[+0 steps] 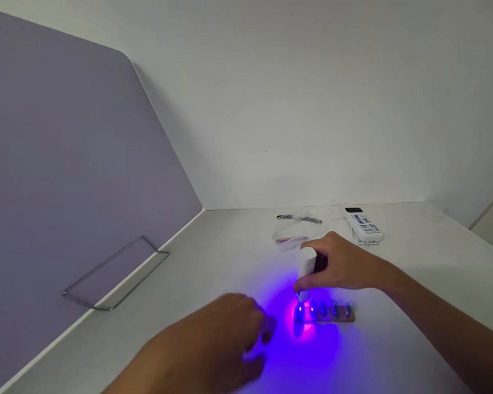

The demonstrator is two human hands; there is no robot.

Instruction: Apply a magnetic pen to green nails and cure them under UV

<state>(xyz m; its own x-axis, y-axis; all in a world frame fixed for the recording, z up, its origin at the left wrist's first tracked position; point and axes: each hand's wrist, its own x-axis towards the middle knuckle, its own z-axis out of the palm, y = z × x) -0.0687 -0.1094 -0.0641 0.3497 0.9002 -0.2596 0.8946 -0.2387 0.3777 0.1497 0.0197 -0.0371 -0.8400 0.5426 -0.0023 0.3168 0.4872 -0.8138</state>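
White lamp point(307, 265) upright within right hand's grip point(315, 266).

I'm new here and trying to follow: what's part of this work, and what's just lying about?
Seemingly in use:
white lamp, in the right hand
strip of small glossy pieces, beside its purple glow
left hand, nearby

Apparently lying about:
labelled white device
thin pink piece
wire frame

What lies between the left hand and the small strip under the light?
Just bare tabletop, lit blue-violet, between the left hand and the strip; the head view shows it.
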